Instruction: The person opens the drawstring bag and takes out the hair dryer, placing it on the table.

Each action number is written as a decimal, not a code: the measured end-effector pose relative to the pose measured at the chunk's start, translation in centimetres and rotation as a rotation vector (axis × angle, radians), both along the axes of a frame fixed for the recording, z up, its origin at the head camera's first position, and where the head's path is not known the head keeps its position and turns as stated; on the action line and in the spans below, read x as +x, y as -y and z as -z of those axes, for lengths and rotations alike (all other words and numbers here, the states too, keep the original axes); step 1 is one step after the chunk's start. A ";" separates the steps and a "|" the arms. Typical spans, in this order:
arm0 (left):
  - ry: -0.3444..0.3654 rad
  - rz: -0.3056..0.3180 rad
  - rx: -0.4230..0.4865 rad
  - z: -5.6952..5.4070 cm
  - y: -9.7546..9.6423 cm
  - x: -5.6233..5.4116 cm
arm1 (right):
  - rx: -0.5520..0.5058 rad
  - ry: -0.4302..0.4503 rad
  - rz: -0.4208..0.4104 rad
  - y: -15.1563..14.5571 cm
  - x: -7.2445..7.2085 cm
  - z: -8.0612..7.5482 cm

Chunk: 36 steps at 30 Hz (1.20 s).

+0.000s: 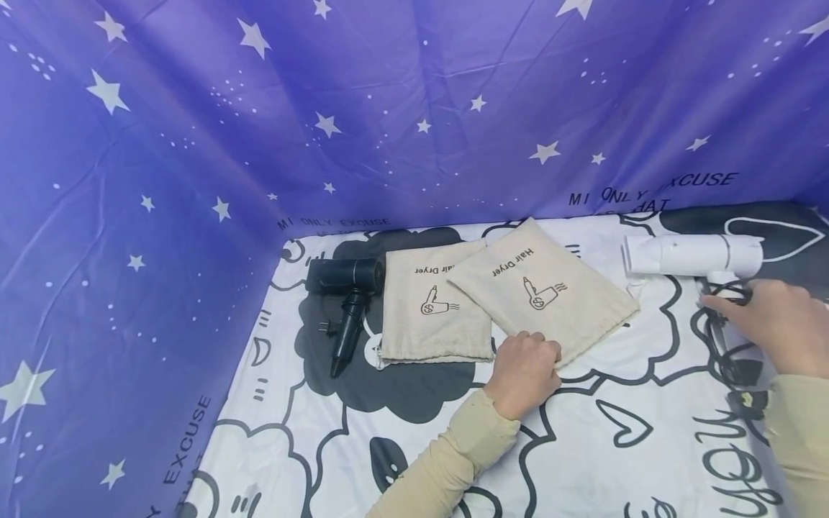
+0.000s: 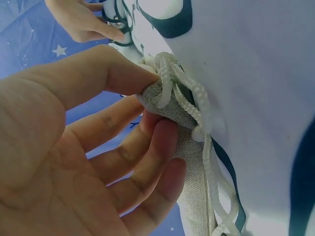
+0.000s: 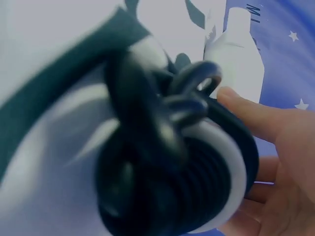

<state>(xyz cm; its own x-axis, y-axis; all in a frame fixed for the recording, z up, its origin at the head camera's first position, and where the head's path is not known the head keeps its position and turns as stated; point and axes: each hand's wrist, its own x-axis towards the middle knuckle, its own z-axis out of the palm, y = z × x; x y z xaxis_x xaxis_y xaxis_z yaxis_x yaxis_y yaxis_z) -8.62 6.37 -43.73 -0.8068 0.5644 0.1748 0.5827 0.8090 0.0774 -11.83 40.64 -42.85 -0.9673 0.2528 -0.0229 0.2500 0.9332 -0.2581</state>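
My left hand pinches the hemmed edge of a beige cloth drawstring bag printed "Hair Dryer". In the left wrist view, thumb and fingers hold the fabric beside its white cord. This bag lies tilted, partly over a second beige bag with the same print. At the right, my right hand holds the handle of a white hair dryer, whose black cable is wound about the handle. The right wrist view shows the thumb against the cable coils, the other fingers partly hidden behind the handle.
A black hair dryer with its cord and plug lies left of the bags. Beneath everything is a black-and-white patterned cloth. Purple star-printed curtains stand along the back and left side.
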 end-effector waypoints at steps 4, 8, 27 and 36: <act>0.027 0.005 0.009 0.1 0.3 -0.2 | -0.007 0.038 0.008 0.3 -0.2 -0.2; 0.079 -0.036 0.050 -0.2 0.8 -0.6 | -0.007 0.078 -0.011 0.7 -0.1 -0.8; 0.270 -0.471 0.269 -2.5 5.6 -5.5 | -0.088 -0.209 -0.220 7.2 -1.0 -2.0; 0.317 -0.549 0.249 -2.5 6.2 -6.2 | -0.131 0.031 -0.390 8.9 -2.1 -1.0</act>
<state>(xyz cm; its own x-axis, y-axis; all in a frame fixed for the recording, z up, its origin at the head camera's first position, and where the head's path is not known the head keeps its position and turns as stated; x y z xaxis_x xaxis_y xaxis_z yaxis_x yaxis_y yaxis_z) -14.83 0.18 -41.22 -0.9984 0.0325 -0.0454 0.0117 0.9170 0.3987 -13.94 31.77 -41.85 -0.9882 -0.1401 -0.0614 -0.1068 0.9191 -0.3792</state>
